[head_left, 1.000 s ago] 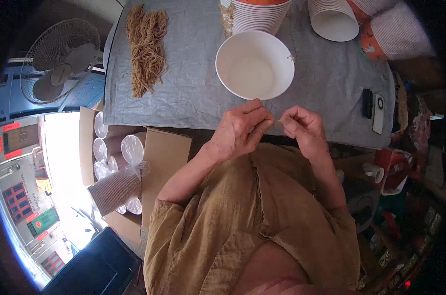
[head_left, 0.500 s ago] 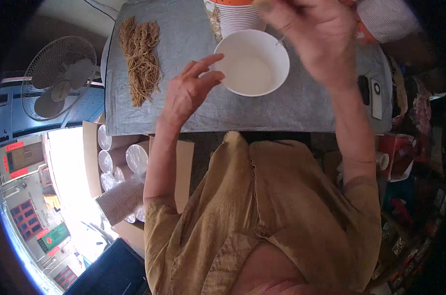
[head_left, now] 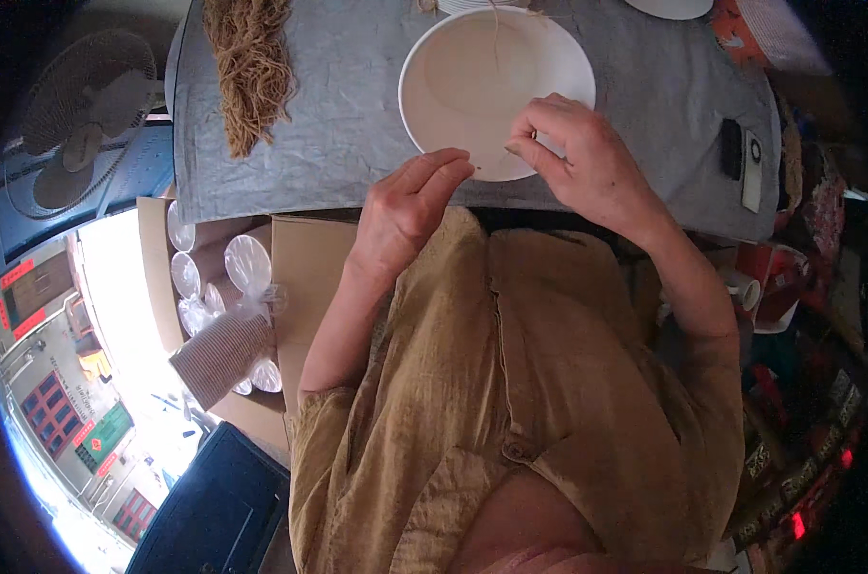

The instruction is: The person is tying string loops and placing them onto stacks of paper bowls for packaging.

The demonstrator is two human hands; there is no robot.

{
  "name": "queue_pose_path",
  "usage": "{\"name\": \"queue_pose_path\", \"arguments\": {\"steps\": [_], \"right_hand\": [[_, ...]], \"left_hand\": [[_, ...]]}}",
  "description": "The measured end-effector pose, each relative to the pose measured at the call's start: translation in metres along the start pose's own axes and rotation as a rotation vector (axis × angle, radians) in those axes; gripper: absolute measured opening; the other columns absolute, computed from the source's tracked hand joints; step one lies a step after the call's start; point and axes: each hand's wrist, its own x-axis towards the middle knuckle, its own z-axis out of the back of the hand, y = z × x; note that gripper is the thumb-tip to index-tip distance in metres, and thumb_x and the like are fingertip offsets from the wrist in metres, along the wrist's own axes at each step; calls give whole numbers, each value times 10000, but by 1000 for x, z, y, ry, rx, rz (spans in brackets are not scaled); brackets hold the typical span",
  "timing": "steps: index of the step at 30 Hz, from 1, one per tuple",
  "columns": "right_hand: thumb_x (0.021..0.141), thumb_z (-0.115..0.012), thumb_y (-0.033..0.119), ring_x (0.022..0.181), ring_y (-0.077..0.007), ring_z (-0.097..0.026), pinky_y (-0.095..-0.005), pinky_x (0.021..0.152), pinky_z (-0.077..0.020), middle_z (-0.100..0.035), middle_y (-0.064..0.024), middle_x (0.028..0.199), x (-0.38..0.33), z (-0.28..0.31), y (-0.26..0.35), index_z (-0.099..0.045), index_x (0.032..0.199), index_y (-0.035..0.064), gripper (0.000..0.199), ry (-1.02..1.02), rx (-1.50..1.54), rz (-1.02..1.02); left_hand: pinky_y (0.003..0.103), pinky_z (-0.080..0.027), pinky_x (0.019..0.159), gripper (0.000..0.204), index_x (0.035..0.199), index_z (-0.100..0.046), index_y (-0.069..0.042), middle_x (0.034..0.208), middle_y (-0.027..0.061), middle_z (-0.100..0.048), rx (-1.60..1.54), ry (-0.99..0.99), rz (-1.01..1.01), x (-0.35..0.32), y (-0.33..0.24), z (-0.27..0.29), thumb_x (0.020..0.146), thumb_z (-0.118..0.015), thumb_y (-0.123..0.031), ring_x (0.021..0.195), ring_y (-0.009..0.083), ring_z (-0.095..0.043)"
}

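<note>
- Head view: white bowl [head_left: 453, 124] noted on the grey-covered desk [head_left: 343, 143], mouth facing up; being round, no long axis is offered at the opening.
- One thin strand [head_left: 497, 43] is seen against the bowl's far inner wall, running roughly from far rim toward near.
- Both hands are placed at the bowl's near side. Left hand [head_left: 405, 210]: fingertips brought just beside the near-left rim, bowl lying forward and to the right of them.
- Right hand [head_left: 596, 167]: fingers held above the near-right part of the bowl, reaching leftward over the rim; of the two, this hand is set farther over the mouth and nearer the strand.
- Left fingertips are drawn close together, right thumb and forefinger curled toward each other; full contact, or anything pinched, cannot be told.
- Twine bundle [head_left: 247, 77] lies left of the bowl, well apart.
- Against half a second earlier: right hand lowered from beside the bowl's far-right rim; left hand, then spread at its left rim, brought round to the near side; strand newly visible inside.
</note>
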Motion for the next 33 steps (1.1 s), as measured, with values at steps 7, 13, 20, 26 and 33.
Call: {"name": "queue_pose_path", "arguments": {"steps": [7,13,20,26,33], "right_hand": [[868,-615,113,830,-361,-584,-472,749,-448,-601,-146,791,-4,-17,-6,-561,837,24,109,-22,-90,44],[865,-607,126,819,-365,-579,-477,754,-442,-597,-151,786,-2,-22,-8,-555,831,28,116,-9,-115,63],[873,-601,140,821,-368,-578,-477,761,-439,-601,-149,789,-1,-24,-10,-550,823,27,133,14,-145,64],[871,-605,148,817,-370,-576,-478,772,-437,-602,-149,786,0,-25,-9,-553,814,30,141,4,-170,91],[862,-615,152,844,-362,-588,-478,802,-436,-618,-147,800,1,-25,-7,-569,811,28,142,46,-191,83]], "left_hand": [[341,-586,752,331,1027,-658,-67,1075,66,-673,-13,-29,-1,-2,-5,-5,721,-620,52,941,247,-685],[347,-583,733,263,1005,-681,-65,1032,107,-700,-29,-61,-1,-2,-6,-5,781,-653,70,911,271,-701],[343,-584,768,341,1041,-658,-82,1090,62,-669,0,-42,-13,-1,-5,-5,726,-617,42,952,246,-681],[341,-583,776,331,1046,-658,-81,1094,66,-669,-23,-19,4,-1,-5,-3,740,-614,39,956,248,-679],[344,-588,758,328,1052,-658,-75,1086,68,-672,-32,-32,17,-2,-4,-4,748,-611,41,944,255,-683]]}}
